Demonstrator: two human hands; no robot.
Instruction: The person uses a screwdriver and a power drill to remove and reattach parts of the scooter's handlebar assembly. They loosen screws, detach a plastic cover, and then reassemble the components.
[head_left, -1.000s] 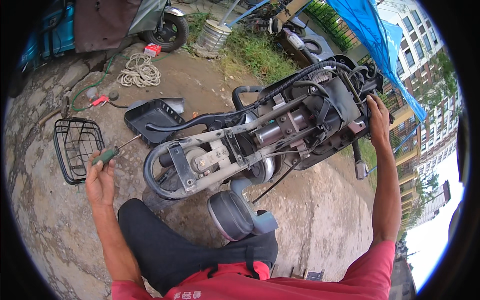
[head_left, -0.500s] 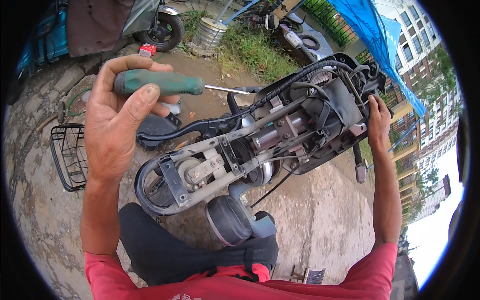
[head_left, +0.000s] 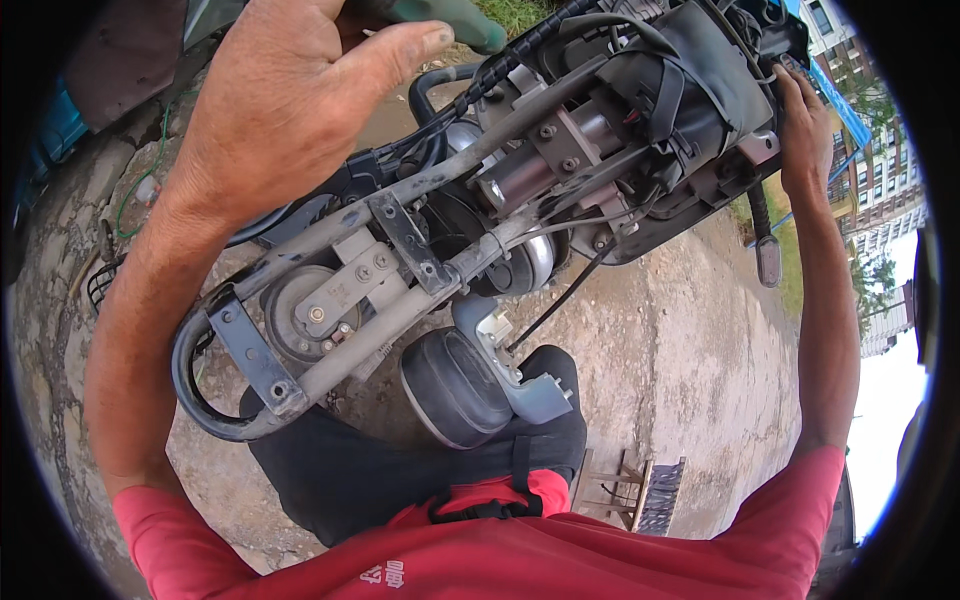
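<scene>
A screwdriver with a green handle (head_left: pixel 465 20) is in my left hand (head_left: pixel 285 110), raised at the top over the left part of a stripped scooter frame (head_left: pixel 340 380). The fingers and part of the tool are cut off by the picture's upper edge. My right hand (head_left: pixel 805 135) grips the dark far-right end of the scooter, its fingertips partly hidden. Between the hands lie bare frame tubes, a silvery cylinder (head_left: pixel 520 185) and a black cover (head_left: pixel 700 90) with cables. At the left end, a bolted bracket (head_left: pixel 340 295) sits inside a black loop.
Close to my legs hangs a black rounded pad (head_left: pixel 455 390) beside a grey-blue plastic piece (head_left: pixel 535 395). A black lever (head_left: pixel 767 260) sticks out at the right. Cracked stone ground (head_left: pixel 690 330) lies below, with a slatted wooden item (head_left: pixel 640 495) on it.
My view has come closer to the scooter. My left hand and the screwdriver have risen towards the upper edge. My right hand remains at the scooter's far-right end.
</scene>
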